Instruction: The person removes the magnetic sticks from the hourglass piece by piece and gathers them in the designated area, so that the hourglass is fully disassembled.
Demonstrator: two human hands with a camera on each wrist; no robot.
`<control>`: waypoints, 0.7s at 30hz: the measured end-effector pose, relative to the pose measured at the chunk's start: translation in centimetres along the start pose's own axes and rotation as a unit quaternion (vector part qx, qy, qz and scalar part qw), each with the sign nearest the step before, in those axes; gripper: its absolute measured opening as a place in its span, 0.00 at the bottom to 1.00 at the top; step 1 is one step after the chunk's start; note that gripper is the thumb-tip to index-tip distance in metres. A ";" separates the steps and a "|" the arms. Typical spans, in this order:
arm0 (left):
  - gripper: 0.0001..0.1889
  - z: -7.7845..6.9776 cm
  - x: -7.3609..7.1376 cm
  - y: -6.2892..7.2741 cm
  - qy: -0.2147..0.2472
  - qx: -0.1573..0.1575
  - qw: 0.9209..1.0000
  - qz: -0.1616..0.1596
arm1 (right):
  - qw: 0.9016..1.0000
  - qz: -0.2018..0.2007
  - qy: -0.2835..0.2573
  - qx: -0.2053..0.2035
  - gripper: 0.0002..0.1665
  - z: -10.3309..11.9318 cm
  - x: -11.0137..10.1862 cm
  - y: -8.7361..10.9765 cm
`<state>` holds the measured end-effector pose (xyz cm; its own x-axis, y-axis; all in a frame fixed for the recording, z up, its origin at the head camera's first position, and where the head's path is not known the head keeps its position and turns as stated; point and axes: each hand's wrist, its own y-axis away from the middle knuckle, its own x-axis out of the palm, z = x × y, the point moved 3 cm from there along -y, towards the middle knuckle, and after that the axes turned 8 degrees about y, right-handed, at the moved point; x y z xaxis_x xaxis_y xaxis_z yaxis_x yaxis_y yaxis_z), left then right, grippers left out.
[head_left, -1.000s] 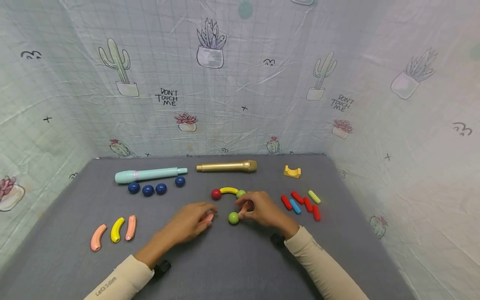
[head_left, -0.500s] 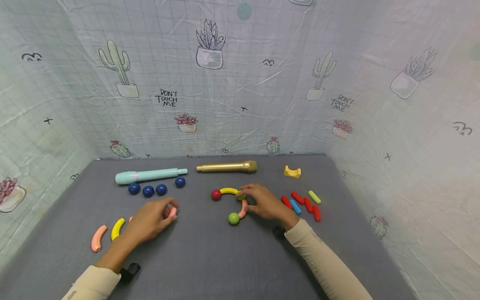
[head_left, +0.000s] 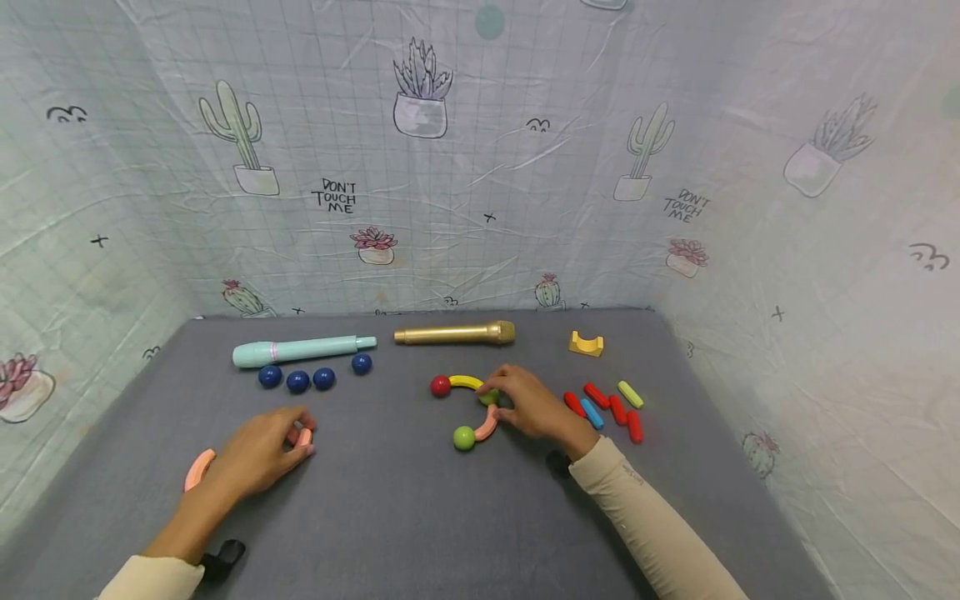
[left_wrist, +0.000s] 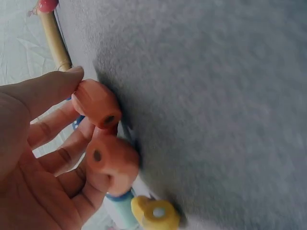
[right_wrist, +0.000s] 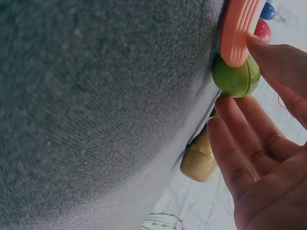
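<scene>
My left hand (head_left: 258,450) holds a curved pink rod (left_wrist: 98,103) between thumb and fingers, low over the cloth at the left. A second curved pink rod (left_wrist: 115,163) is close against its other fingers. A loose yellow curved rod (left_wrist: 158,213) shows beyond them, hidden under the hand in the head view. My right hand (head_left: 536,404) pinches a green ball (right_wrist: 235,79) with thumb and fingertips. That ball links a yellow curved rod (head_left: 465,382) to a pink curved rod (head_left: 487,423). The chain ends in a red ball (head_left: 440,386) and another green ball (head_left: 464,438).
Several dark blue balls (head_left: 297,382) lie before a teal microphone (head_left: 300,351). A gold microphone (head_left: 453,334) lies at the back, a yellow cradle (head_left: 586,343) right of it. Short red sticks (head_left: 617,409), a blue stick (head_left: 591,414) and a lime stick (head_left: 630,394) lie at the right.
My left hand has moved left from the middle, carrying its pink rod to the loose rods. The right hand has shifted from the lower pink rod up to the upper green ball.
</scene>
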<state>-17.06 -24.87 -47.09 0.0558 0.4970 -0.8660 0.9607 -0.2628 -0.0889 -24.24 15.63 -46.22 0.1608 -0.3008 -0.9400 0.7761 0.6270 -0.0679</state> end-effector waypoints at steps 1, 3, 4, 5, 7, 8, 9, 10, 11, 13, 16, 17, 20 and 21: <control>0.11 0.0 -0.1 0.2 -0.003 0.001 1.000 0.000 | 1.000 0.001 0.000 0.002 0.21 0.0 0.0 0.0; 0.11 0.0 -0.3 0.5 -0.010 0.002 1.000 0.002 | 1.000 0.003 -0.001 0.005 0.21 -0.1 0.0 0.0; 0.11 0.0 -0.4 0.6 -0.013 0.002 1.000 0.003 | 1.000 0.004 -0.002 0.007 0.21 -0.2 0.0 0.1; 0.11 0.0 -0.5 0.7 -0.015 0.002 1.000 0.003 | 1.000 0.005 -0.003 0.010 0.21 -0.2 0.0 0.1; 0.12 -0.1 -0.6 0.8 -0.022 0.001 1.000 0.004 | 1.000 0.007 -0.006 0.016 0.21 -0.3 0.0 0.2; 0.13 -0.1 -0.7 0.9 -0.026 0.000 1.000 0.004 | 1.000 0.007 -0.006 0.019 0.22 -0.3 0.0 0.3; 0.14 -0.3 -0.8 0.9 -0.030 0.001 1.000 0.000 | 1.000 0.007 -0.006 0.022 0.22 -0.3 0.0 0.3; 0.16 -0.5 -0.8 0.9 -0.036 0.000 0.999 -0.004 | 1.000 0.007 -0.007 0.025 0.22 -0.3 0.0 0.4; 0.17 -0.8 -0.9 0.8 -0.040 0.003 0.999 -0.009 | 1.000 0.007 -0.007 0.025 0.22 -0.4 0.1 0.4; 0.19 -1.7 -1.0 0.6 -0.049 0.012 0.998 -0.021 | 1.000 0.004 -0.005 0.023 0.22 -0.5 0.2 0.5; 0.21 -3.7 -0.8 0.0 -0.051 0.030 0.998 -0.033 | 1.000 -0.004 -0.008 0.016 0.22 -0.4 0.3 0.6; 0.21 -4.4 -0.6 -0.4 -0.050 0.039 0.997 -0.035 | 1.000 -0.007 -0.008 0.013 0.21 -0.4 0.3 0.7; 0.22 -6.5 0.4 -1.3 -0.040 0.063 0.997 -0.030 | 1.000 -0.010 -0.010 0.006 0.21 0.0 0.4 0.9; 0.22 -7.1 0.9 -1.7 -0.036 0.071 0.996 -0.026 | 1.000 -0.011 -0.009 0.003 0.21 0.0 0.5 0.9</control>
<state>-16.68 -18.10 -44.25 -0.0169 0.4530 -0.8913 0.9133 -0.3558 -0.1981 -23.44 16.00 -46.75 0.1548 -0.3275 -0.9321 0.7828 0.6162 -0.0865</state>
